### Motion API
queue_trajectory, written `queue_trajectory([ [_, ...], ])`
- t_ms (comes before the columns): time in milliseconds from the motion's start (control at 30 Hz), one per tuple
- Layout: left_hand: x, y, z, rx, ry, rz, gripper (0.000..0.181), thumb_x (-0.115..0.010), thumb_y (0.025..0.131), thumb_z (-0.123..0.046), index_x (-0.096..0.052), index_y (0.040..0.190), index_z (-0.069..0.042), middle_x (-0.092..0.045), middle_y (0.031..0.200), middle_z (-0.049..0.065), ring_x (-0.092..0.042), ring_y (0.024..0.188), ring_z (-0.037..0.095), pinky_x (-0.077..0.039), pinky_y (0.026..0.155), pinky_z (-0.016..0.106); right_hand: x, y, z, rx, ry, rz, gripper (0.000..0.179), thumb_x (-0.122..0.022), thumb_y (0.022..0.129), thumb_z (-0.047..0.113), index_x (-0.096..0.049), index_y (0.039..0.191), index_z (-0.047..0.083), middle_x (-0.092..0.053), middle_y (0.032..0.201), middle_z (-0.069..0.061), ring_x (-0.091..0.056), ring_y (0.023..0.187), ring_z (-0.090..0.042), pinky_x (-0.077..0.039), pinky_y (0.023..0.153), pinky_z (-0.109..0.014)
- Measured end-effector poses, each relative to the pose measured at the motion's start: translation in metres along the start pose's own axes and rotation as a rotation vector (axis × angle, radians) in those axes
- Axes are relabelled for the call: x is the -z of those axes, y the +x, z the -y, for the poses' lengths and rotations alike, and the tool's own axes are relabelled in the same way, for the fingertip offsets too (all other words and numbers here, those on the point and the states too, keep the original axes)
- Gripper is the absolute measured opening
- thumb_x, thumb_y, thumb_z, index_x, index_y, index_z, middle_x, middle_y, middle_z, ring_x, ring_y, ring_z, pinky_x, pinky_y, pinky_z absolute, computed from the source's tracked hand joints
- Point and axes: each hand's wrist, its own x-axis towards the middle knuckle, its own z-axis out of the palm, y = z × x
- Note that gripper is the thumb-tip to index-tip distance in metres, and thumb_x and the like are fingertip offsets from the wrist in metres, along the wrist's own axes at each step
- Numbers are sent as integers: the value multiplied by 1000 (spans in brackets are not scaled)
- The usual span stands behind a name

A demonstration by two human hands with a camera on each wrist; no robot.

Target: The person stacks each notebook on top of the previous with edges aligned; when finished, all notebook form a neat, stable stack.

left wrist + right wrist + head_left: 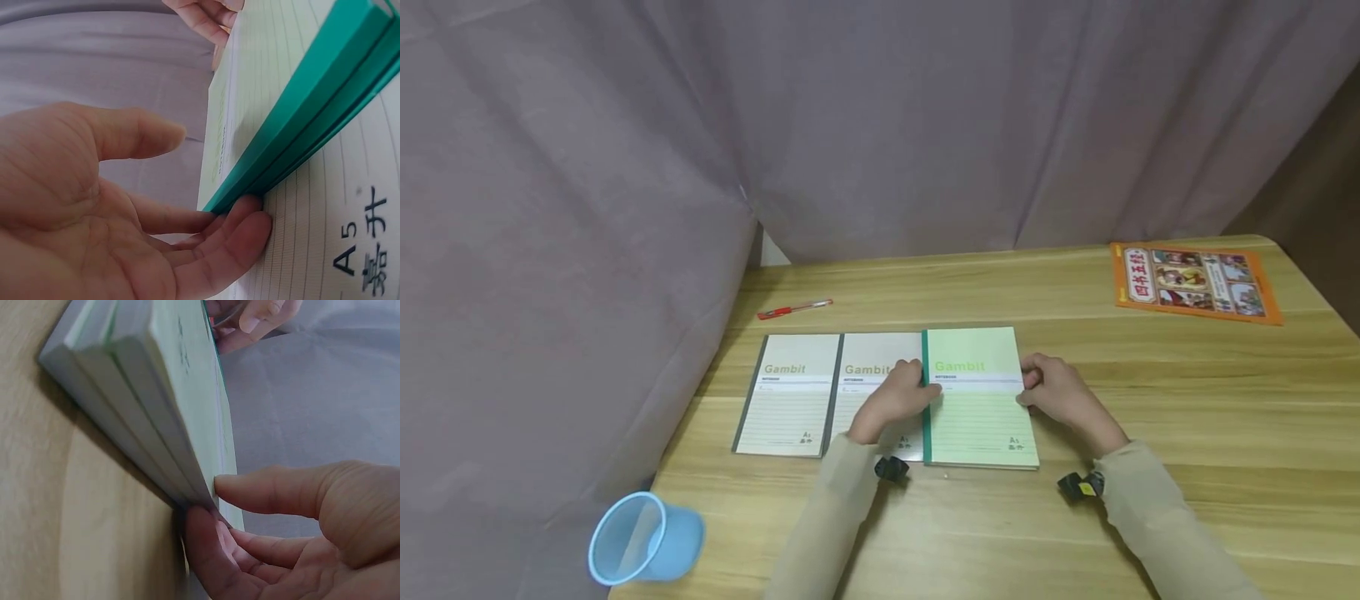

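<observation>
A stack of green notebooks (977, 417) with dark green spines lies at the right end of a row on the table. My left hand (901, 393) is at the stack's spine side, above the middle notebook. In the left wrist view its fingertips (247, 215) touch the lower part of the green spine (300, 115), while the thumb stands apart from it. On the opposite side, my right hand (1060, 390) pinches the stack's edge, thumb on the top cover and fingers at the page edges (134, 419). Several layers show there.
Two white notebooks with dark spines, a left one (790, 408) and a middle one (868, 350), lie beside the stack. Behind them is a red pen (793, 309). An orange picture book (1198, 282) lies at the back right; a blue bin (681, 542) is at the front left.
</observation>
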Motion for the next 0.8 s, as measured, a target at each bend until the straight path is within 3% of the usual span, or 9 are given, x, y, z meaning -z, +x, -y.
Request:
queue_trajectory([
  [167, -1, -1, 0, 9, -26, -2, 27, -58, 101, -19, -57, 108, 7, -48, 89, 12, -45, 76, 22, -40, 60, 29, -1, 2, -2, 24, -79, -18, 43, -69, 81, -3, -57, 121, -15, -58, 90, -14, -53, 81, -26, -45, 67, -33],
  [300, 0, -2, 1, 13, -51, -14, 29, -58, 101, -18, -58, 111, 8, -50, 83, 9, -48, 70, 20, -41, 56, 28, 0, 1, -2, 52, -119, 3, 42, -68, 82, -1, -57, 120, -17, -60, 89, -14, -54, 80, -26, -45, 68, -34],
  [467, 3, -1, 4, -15, -52, -29, 40, -58, 101, -19, -56, 126, 12, -59, 94, 16, -52, 74, 22, -45, 58, 29, 3, -2, 2, 78, -155, 5, 38, -67, 87, 2, -57, 118, -17, -59, 90, -15, -54, 80, -26, -45, 66, -33],
  [600, 7, -1, 5, -30, -62, -63, 54, -58, 100, -20, -46, 141, 13, -63, 110, 22, -58, 85, 23, -50, 68, 30, 6, -4, 11, 69, -173, -26, 37, -63, 93, 7, -55, 120, -17, -61, 92, -17, -57, 77, -25, -48, 65, -34],
  [800, 15, -4, 9, -39, -124, -108, 59, -59, 98, -17, -41, 147, 9, -63, 99, 14, -57, 80, 21, -51, 71, 34, 12, -6, 31, 93, -139, -44, 48, -61, 98, 15, -50, 131, -18, -65, 105, -24, -64, 84, -29, -54, 77, -46],
])
